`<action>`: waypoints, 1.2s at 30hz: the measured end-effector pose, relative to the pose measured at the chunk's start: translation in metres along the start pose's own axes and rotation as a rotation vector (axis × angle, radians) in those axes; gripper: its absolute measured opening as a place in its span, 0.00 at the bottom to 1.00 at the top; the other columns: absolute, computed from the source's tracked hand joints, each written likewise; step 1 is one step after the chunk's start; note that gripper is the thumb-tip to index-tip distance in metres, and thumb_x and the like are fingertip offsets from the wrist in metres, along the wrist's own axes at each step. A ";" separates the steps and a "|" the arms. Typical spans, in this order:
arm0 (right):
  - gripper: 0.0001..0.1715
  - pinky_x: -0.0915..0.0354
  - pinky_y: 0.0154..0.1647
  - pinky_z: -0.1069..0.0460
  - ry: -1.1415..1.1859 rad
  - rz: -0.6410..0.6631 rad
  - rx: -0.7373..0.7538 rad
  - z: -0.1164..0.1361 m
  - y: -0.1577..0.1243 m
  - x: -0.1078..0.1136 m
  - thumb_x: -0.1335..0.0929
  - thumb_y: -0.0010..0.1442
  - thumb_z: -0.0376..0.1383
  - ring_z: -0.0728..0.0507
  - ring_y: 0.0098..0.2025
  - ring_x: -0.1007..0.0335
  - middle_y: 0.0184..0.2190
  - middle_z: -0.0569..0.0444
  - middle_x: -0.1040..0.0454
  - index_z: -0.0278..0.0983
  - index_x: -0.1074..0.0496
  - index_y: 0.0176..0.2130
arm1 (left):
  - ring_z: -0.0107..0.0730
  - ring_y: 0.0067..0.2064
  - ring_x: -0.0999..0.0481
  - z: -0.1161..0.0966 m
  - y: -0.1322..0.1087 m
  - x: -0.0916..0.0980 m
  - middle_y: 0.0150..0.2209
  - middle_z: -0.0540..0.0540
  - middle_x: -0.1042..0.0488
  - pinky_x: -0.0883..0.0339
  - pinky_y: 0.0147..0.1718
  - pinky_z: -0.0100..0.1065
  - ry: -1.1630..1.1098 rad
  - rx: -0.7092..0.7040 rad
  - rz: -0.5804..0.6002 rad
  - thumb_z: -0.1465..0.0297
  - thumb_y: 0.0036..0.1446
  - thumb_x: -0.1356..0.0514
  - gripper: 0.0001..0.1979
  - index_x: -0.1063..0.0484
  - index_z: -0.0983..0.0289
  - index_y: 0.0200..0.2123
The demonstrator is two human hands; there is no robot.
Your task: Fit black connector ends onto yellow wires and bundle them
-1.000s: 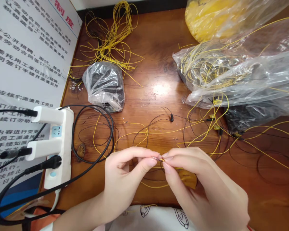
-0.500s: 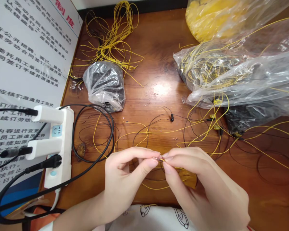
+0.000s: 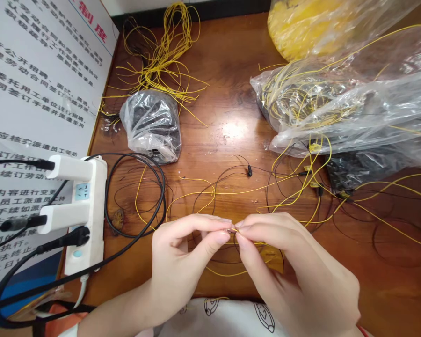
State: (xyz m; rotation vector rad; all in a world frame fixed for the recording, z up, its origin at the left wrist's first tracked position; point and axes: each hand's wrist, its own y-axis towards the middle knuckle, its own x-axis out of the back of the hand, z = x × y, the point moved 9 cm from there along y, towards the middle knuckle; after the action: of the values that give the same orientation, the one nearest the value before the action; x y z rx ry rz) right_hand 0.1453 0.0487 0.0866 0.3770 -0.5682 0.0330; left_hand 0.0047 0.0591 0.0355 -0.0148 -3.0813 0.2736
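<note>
Close together over the near part of the table, both my hands are closed in a pinch. My left hand (image 3: 184, 257) holds a tiny coppery, metallic wire end (image 3: 228, 230) between thumb and forefinger. Just beside it, the fingertips of my right hand (image 3: 294, 262) grip a thin yellow wire (image 3: 234, 230). The fingertips nearly touch, and they hide most of the join between the two pieces. Loose yellow wire (image 3: 228, 275) and thin dark wire run beneath and behind my hands.
A white power strip (image 3: 96, 252) with plugs and a looped black cable (image 3: 164, 187) lies left. Behind are a clear bag of black items (image 3: 150, 124), a yellow wire bundle (image 3: 175, 42) and, right, a plastic bag of wires (image 3: 301, 93). A small black connector (image 3: 249, 171) lies mid-table.
My fingertips have shifted very slightly on the small wire pieces. Both hands keep their pinch, and the camera view has moved a little.
</note>
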 end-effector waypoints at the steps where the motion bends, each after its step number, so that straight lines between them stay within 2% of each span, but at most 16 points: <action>1: 0.10 0.27 0.37 0.58 0.001 0.002 0.001 0.000 0.000 0.000 0.33 0.59 0.23 0.51 0.33 0.23 0.31 0.56 0.21 0.37 0.31 0.37 | 0.23 0.30 0.18 -0.001 0.000 0.000 0.31 0.44 0.16 0.24 0.31 0.20 0.001 -0.011 -0.002 0.81 0.50 0.33 0.13 0.18 0.54 0.31; 29: 0.09 0.28 0.38 0.59 0.011 -0.004 -0.009 -0.001 0.000 -0.001 0.33 0.59 0.23 0.52 0.33 0.23 0.31 0.56 0.22 0.36 0.30 0.36 | 0.21 0.32 0.17 -0.003 0.000 -0.001 0.32 0.42 0.16 0.24 0.35 0.18 -0.005 -0.037 -0.005 0.83 0.50 0.34 0.15 0.18 0.54 0.31; 36: 0.09 0.28 0.39 0.60 0.008 0.005 -0.002 -0.001 0.000 -0.002 0.33 0.59 0.23 0.53 0.34 0.24 0.32 0.56 0.22 0.35 0.30 0.36 | 0.24 0.30 0.18 -0.005 0.001 0.000 0.31 0.45 0.16 0.23 0.31 0.21 0.037 -0.056 -0.012 0.81 0.50 0.33 0.12 0.19 0.56 0.30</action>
State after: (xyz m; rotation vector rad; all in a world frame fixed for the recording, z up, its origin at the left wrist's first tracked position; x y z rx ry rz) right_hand 0.1441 0.0495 0.0845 0.3728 -0.5609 0.0390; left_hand 0.0047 0.0604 0.0399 -0.0033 -3.0499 0.1848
